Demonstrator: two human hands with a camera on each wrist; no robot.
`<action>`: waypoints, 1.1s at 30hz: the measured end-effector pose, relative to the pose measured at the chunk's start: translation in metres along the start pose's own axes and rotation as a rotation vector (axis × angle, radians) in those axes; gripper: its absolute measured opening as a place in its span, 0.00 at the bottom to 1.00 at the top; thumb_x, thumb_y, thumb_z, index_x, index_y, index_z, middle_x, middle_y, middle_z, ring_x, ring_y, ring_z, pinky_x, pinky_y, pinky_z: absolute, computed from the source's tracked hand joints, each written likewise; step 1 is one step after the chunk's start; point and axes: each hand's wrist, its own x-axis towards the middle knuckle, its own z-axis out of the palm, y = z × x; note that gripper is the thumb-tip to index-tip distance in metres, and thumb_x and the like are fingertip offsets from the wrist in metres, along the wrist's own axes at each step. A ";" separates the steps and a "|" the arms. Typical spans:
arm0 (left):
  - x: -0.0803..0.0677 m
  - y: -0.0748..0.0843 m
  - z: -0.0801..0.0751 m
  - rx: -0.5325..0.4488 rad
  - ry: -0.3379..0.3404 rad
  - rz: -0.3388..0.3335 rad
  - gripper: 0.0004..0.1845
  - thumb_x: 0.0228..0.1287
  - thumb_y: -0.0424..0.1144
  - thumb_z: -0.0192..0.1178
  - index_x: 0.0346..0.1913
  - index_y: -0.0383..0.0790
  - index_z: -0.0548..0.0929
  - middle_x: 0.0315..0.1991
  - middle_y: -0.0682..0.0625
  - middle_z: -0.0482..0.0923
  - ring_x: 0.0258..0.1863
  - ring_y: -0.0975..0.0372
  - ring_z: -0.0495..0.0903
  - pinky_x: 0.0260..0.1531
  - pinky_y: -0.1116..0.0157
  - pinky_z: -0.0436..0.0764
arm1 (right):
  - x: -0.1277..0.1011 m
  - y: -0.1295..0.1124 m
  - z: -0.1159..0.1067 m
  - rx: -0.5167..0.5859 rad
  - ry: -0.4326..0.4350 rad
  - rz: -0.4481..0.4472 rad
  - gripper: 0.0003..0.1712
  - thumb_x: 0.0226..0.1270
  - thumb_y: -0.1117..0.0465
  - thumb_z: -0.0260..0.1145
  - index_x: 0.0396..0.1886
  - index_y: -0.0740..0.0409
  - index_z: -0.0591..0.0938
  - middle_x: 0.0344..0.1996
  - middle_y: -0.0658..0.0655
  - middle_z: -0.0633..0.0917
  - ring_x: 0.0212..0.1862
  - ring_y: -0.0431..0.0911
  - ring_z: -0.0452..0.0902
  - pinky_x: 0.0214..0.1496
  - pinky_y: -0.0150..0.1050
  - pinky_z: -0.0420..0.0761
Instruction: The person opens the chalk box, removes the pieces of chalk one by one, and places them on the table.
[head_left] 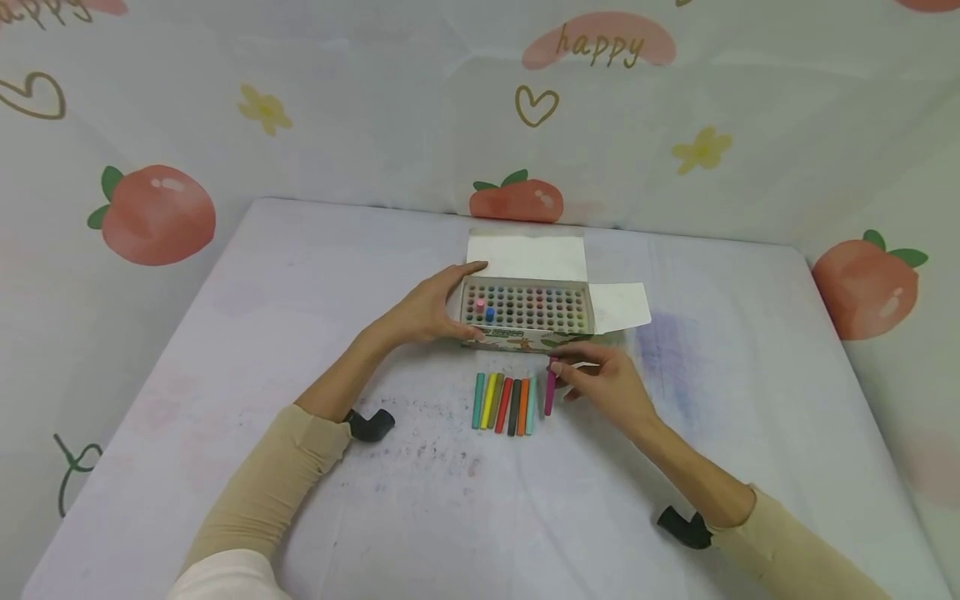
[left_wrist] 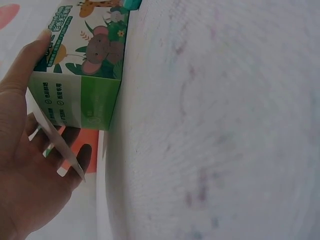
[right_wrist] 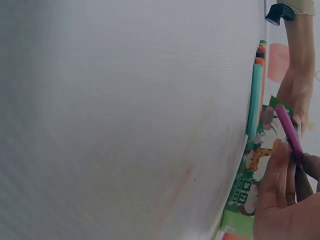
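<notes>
An open chalk box [head_left: 525,307] with a green animal print [left_wrist: 95,55] stands mid-table, with a pink and a blue chalk among its holes. My left hand [head_left: 427,312] grips its left end [left_wrist: 25,115]. Several coloured chalk sticks [head_left: 504,403] lie side by side in front of the box, seen edge-on as chalk sticks [right_wrist: 256,95] in the right wrist view. My right hand [head_left: 603,379] pinches a magenta chalk [head_left: 550,392] just right of that row, its lower end near the table. In the right wrist view the magenta chalk [right_wrist: 289,131] sits between my fingertips.
The table [head_left: 300,275] wears a white cloth smudged with chalk dust. Printed fabric walls [head_left: 157,212] with peaches enclose it at the back and sides. The box's white flaps [head_left: 619,305] stick out to the back and right.
</notes>
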 end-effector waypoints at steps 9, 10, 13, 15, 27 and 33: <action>-0.001 -0.001 0.001 -0.008 0.002 0.004 0.59 0.45 0.53 0.80 0.79 0.52 0.55 0.73 0.46 0.60 0.71 0.53 0.61 0.68 0.49 0.61 | 0.000 0.004 0.007 0.022 -0.046 0.055 0.15 0.67 0.66 0.68 0.51 0.68 0.84 0.40 0.63 0.87 0.34 0.52 0.86 0.33 0.46 0.84; -0.001 -0.001 0.001 -0.009 0.001 0.006 0.59 0.45 0.53 0.80 0.79 0.52 0.55 0.73 0.46 0.61 0.71 0.53 0.61 0.68 0.49 0.61 | 0.000 0.004 0.007 0.021 -0.053 0.062 0.15 0.67 0.66 0.68 0.51 0.68 0.84 0.41 0.63 0.87 0.34 0.52 0.86 0.33 0.46 0.84; -0.001 -0.002 0.001 -0.010 0.004 0.010 0.59 0.45 0.53 0.80 0.79 0.51 0.55 0.73 0.46 0.61 0.71 0.53 0.61 0.68 0.49 0.61 | 0.000 0.004 0.009 0.005 -0.073 0.086 0.14 0.67 0.64 0.68 0.50 0.66 0.85 0.41 0.63 0.87 0.34 0.51 0.85 0.34 0.45 0.85; 0.000 -0.002 0.001 -0.005 0.004 0.007 0.59 0.45 0.53 0.80 0.79 0.51 0.55 0.73 0.46 0.61 0.71 0.53 0.61 0.68 0.49 0.61 | 0.001 0.005 0.009 -0.004 -0.087 0.100 0.14 0.67 0.63 0.69 0.49 0.65 0.85 0.40 0.62 0.87 0.34 0.51 0.85 0.34 0.44 0.85; -0.001 0.002 -0.001 -0.019 0.001 -0.006 0.59 0.45 0.52 0.80 0.78 0.51 0.55 0.70 0.46 0.64 0.67 0.54 0.65 0.66 0.50 0.62 | 0.006 0.012 0.012 0.021 -0.142 0.166 0.14 0.68 0.65 0.67 0.51 0.67 0.84 0.38 0.63 0.88 0.36 0.52 0.87 0.37 0.43 0.85; -0.001 0.002 0.000 -0.023 -0.006 -0.011 0.59 0.45 0.52 0.80 0.79 0.51 0.55 0.70 0.45 0.64 0.66 0.54 0.65 0.66 0.49 0.63 | 0.007 0.013 0.011 -0.020 -0.121 0.195 0.13 0.68 0.65 0.67 0.48 0.67 0.86 0.33 0.61 0.89 0.34 0.50 0.87 0.37 0.41 0.85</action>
